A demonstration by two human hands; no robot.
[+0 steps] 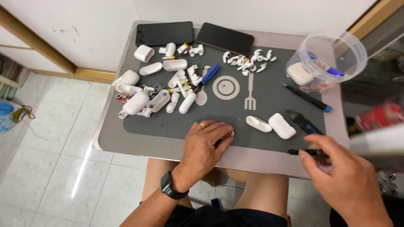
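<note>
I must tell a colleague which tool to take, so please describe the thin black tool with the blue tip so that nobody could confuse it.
Start at the clear plastic tub at the mat's far right corner. Just below it lies the pen tool, slanting down to the right. Unlike the wider black scraper nearer the person, it is thin as a pencil and ends in a blue cap.

Small red-and-white part (pixel 229 134): pinched under the left hand's (pixel 206 145) fingertips, lying on the grey mat's near edge. Slim black tool (pixel 305 152): held level in the right hand's (pixel 345 180) fingers over the desk's front edge.
</note>
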